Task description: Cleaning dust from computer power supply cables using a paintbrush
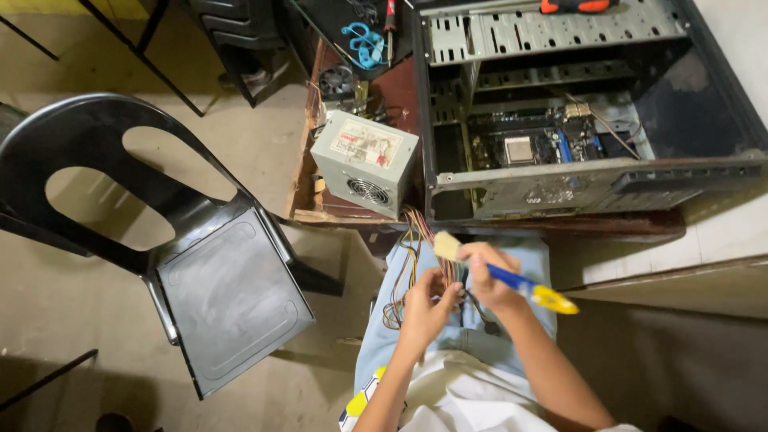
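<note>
My right hand [490, 277] grips a paintbrush [512, 280] with a blue and yellow handle, its pale bristles pointing up-left over a bundle of coloured cables [416, 244]. My left hand [429, 306] is closed around that cable bundle just below the brush. The cables run up to a grey power supply box [365, 162] lying on the edge of a brown wooden table [308, 180]. Both hands are above my lap, in front of the table edge.
An open computer case [576, 112] with a motherboard inside lies on the table to the right. A black plastic chair [160, 240] stands at left. Blue scissors [365, 44] and a small fan [336, 80] lie at the table's far end. An orange-handled tool [574, 6] rests on the case.
</note>
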